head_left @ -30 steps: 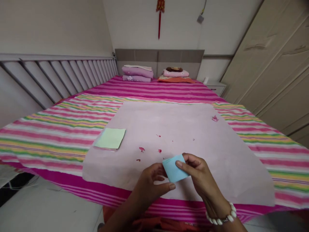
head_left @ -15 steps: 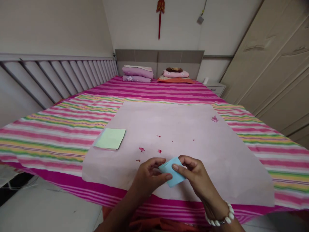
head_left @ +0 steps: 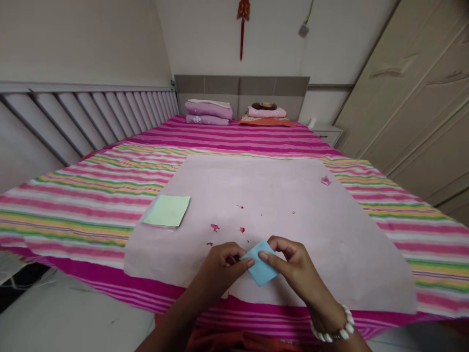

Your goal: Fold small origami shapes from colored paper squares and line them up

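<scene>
Between my two hands is a small folded piece of light blue paper (head_left: 262,274), held above the near part of a pale pink sheet (head_left: 330,254). My left hand (head_left: 227,264) pinches its left corner between thumb and fingers. Across its upper right side, my right hand (head_left: 291,259) grips it, thumb on the front and fingers behind. The fingers behind the paper are partly hidden. A stack of square paper (head_left: 167,210), light green on top, lies on the sheet to the left.
Several red scraps (head_left: 215,228) are scattered on the sheet. A small pink folded paper piece (head_left: 326,181) sits at its far right. The sheet lies on a striped bed (head_left: 91,195). Folded bedding (head_left: 208,111) rests by the headboard (head_left: 242,85); a railing (head_left: 91,105) runs along the left.
The blue paper has shifted slightly left and turned a little, with both hands still on it. My left fingers have closed in nearer to its left corner.
</scene>
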Tool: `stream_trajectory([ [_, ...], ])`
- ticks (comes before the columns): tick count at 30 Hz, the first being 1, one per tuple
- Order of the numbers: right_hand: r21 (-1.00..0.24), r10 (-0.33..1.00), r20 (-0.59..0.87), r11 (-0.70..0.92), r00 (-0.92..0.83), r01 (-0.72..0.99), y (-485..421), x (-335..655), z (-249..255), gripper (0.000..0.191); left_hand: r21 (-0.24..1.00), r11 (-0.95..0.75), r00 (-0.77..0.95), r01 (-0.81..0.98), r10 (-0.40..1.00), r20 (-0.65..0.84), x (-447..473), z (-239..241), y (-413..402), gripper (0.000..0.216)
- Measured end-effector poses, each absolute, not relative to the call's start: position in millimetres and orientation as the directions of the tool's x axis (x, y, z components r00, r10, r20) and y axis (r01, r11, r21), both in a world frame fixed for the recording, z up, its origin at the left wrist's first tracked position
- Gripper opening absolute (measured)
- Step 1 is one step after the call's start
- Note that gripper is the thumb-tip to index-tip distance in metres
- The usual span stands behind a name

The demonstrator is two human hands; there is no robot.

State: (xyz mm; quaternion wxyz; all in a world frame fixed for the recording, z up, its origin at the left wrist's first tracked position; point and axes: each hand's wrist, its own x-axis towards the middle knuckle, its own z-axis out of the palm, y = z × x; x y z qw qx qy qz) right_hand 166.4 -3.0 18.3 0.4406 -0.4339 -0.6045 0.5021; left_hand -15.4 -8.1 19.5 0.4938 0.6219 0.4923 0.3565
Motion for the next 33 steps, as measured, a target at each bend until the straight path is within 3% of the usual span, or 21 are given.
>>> stream_trajectory([
  [4, -0.988, 0.949, 0.102, 0.131, -0.297, 0.08, -2, 162, 21, 0.022, 0.969, 0.025, 0.31, 0.247, 0.945, -0.103, -12, 27, -8, 0.02],
  [9, -0.994, 0.95, 0.069, 0.093, -0.303, 0.064, -2, 166, 20, 0.022, 0.96, -0.066, 0.368, 0.272, 0.929, -0.041, -13, 22, -5, 0.029],
  [21, -0.988, 0.966, 0.08, 0.11, -0.247, 0.112, -2, 170, 22, 0.024, 0.948, -0.026, 0.455, 0.316, 0.881, -0.127, -23, 22, 4, 0.028],
  [29, -0.962, 0.947, 0.168, 0.218, -0.273, 0.164, -1, 167, 29, 0.023, 0.967, 0.016, 0.572, 0.254, 0.804, -0.164, -15, 25, 11, 0.024],
  [33, -0.974, 0.96, 0.15, 0.185, -0.238, 0.133, -1, 168, 28, 0.021, 0.971, 0.027, 0.574, 0.236, 0.803, -0.162, -12, 20, 11, 0.024],
])
